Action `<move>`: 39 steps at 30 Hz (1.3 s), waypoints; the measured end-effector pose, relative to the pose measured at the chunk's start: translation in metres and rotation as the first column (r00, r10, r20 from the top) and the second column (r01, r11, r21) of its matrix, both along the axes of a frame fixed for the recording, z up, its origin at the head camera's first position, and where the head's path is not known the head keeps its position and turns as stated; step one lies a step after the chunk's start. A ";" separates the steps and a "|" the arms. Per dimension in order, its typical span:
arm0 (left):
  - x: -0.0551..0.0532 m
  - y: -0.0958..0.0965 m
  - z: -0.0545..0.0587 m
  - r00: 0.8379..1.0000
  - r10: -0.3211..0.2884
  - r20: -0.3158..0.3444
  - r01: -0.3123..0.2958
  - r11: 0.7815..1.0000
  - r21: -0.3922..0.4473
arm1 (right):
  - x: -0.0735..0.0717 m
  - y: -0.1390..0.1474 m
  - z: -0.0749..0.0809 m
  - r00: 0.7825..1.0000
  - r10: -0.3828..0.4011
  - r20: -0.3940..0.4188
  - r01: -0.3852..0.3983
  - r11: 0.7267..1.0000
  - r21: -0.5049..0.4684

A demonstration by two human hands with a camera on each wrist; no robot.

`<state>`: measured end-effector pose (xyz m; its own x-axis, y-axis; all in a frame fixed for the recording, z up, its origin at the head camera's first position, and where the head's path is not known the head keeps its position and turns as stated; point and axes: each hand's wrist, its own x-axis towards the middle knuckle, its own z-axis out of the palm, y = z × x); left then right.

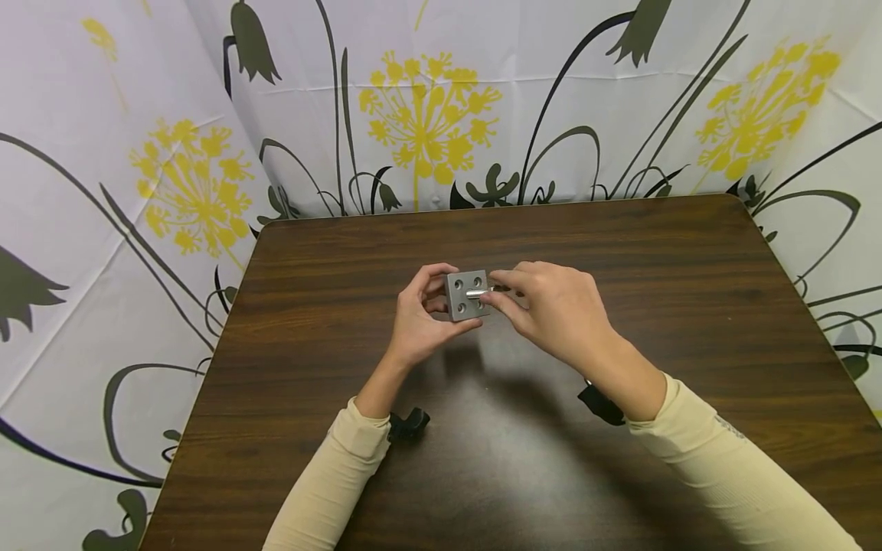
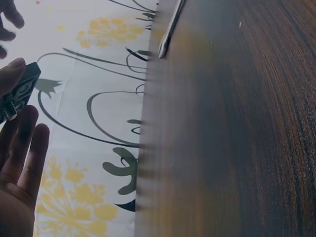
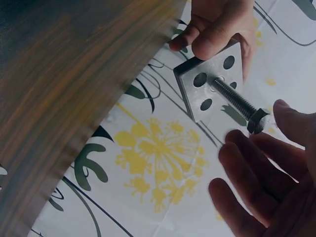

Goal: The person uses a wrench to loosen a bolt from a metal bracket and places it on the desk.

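My left hand [image 1: 423, 325] holds a square grey metal plate [image 3: 213, 68] by its edges above the table, thumb on one side and fingers on the other. The plate has round holes near its corners. From its middle a threaded metal bolt [image 3: 236, 98] sticks out towards my right hand [image 1: 561, 310]. There, thumb and index finger pinch the bolt's hex head [image 3: 258, 121], while the other fingers lie loosely below it in the right wrist view. Only part of the plate [image 2: 30, 79] shows in the left wrist view, with the left thumb over it.
Below the hands is a dark wood-grain table [image 1: 331, 306]. A slim metal tool [image 2: 170, 30] lies on it in the left wrist view. Behind stands a white curtain [image 1: 310, 115] with yellow and grey flowers. Black wrist mounts [image 1: 409, 425] sit at both sleeves.
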<state>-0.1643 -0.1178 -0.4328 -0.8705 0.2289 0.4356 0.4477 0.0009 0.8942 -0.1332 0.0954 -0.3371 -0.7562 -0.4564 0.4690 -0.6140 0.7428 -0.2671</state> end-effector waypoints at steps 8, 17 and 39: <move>0.005 0.001 0.011 1.000 0.008 0.006 -0.008 1.000 -0.023 | 0.000 0.000 0.000 0.994 0.096 -0.052 -0.096 0.995 0.013; 0.012 0.003 0.026 1.000 0.003 0.016 -0.003 1.000 -0.018 | 0.000 -0.001 0.000 1.000 0.025 0.013 -0.025 1.000 0.019; 0.011 0.000 0.022 1.000 0.004 -0.006 -0.004 1.000 -0.021 | 0.001 -0.002 0.001 1.000 -0.011 -0.015 0.011 1.000 0.028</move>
<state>-0.1529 -0.1174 -0.4104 -0.8687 0.2346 0.4363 0.4533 0.0216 0.8911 -0.1325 0.0932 -0.3366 -0.7544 -0.4610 0.4674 -0.6094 0.7566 -0.2373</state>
